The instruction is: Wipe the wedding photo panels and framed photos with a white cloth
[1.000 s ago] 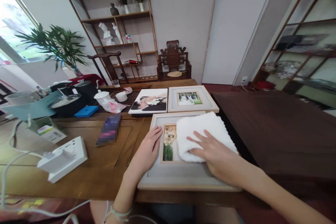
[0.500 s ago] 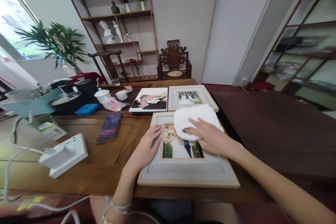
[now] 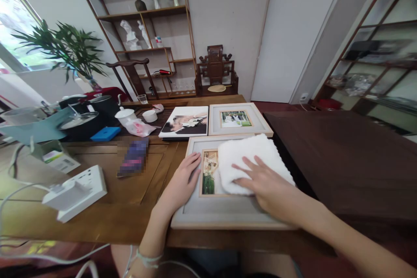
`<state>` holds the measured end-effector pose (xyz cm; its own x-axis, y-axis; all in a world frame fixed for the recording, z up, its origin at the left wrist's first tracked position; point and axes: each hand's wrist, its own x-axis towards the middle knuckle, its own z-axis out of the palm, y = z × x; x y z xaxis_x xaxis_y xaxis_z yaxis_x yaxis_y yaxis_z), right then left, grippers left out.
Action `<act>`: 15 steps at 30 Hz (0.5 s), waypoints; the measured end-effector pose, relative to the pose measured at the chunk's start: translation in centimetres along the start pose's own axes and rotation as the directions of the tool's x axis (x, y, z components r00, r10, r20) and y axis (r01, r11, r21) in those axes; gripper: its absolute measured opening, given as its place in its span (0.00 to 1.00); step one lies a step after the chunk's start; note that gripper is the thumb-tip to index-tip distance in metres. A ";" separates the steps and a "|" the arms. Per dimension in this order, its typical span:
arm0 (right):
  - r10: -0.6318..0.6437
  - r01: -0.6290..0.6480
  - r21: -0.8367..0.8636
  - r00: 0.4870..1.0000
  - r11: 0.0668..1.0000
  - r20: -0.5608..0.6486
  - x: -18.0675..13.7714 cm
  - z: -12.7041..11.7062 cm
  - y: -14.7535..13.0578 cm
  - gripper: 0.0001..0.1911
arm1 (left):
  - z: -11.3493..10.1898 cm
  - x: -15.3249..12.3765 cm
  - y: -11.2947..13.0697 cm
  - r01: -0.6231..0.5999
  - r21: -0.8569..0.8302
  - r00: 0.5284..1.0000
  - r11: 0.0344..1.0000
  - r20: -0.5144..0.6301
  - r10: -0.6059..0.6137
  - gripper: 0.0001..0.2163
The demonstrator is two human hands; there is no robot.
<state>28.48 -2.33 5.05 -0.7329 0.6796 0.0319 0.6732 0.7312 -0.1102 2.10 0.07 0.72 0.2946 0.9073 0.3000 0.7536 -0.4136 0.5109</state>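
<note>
A grey-matted picture frame (image 3: 211,210) with a light wood edge lies flat on the wooden table in front of me. My left hand (image 3: 182,184) rests flat on the frame's left border, fingers stretched out. A white folded towel (image 3: 247,156) covers most of the frame's photo, and my right hand (image 3: 267,182) presses down on the towel with fingers spread. Only the photo's left strip shows beside the towel.
Behind the frame lie a second framed photo (image 3: 239,119) and a frameless print (image 3: 185,122). A phone (image 3: 133,163), a white power strip (image 3: 76,193) with cables, a blue box (image 3: 106,133), pots and tea ware sit to the left. A dark table (image 3: 342,156) adjoins on the right.
My right hand slid the towel from the frame's upper part back down toward me, spreading it over the photo. My left hand stayed on the frame's left border.
</note>
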 end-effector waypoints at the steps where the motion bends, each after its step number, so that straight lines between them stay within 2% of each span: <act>1: -0.036 0.035 0.027 0.998 0.999 0.046 -0.7 -0.6 -1.1 0.39 | 0.0 0.0 0.0 0.000 0.003 1.000 1.000 0.002 0.000 0.19; 4: -0.157 0.143 0.113 0.980 0.983 0.122 -2.5 -2.5 -4.0 0.40 | -0.1 0.1 0.1 0.004 0.014 1.000 1.000 0.018 -0.004 0.19; 6: -0.180 0.161 0.148 0.975 0.976 0.129 -3.0 -3.2 -5.1 0.40 | -0.1 0.1 0.2 0.002 0.017 1.000 1.000 0.027 -0.003 0.20; 8: -0.168 0.148 0.180 0.981 0.972 0.101 -2.7 -2.8 -5.3 0.40 | -0.2 0.2 0.3 -0.001 0.018 0.999 1.000 0.032 0.000 0.20; 12: -0.090 0.097 0.139 0.995 0.986 -0.051 -0.7 0.1 -2.9 0.40 | -0.2 0.1 0.2 0.002 0.006 1.000 1.000 0.030 -0.002 0.19; 15: 0.014 -0.005 0.045 0.978 0.999 -0.210 0.8 1.5 0.1 0.41 | -0.2 -0.1 0.3 0.009 -0.015 1.000 1.000 0.018 -0.009 0.19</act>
<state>27.82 -1.86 3.59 -0.6864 0.6870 0.2383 0.6716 0.7246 -0.1545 2.20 -0.13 1.05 0.2983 0.9121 0.2812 0.7471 -0.4065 0.5259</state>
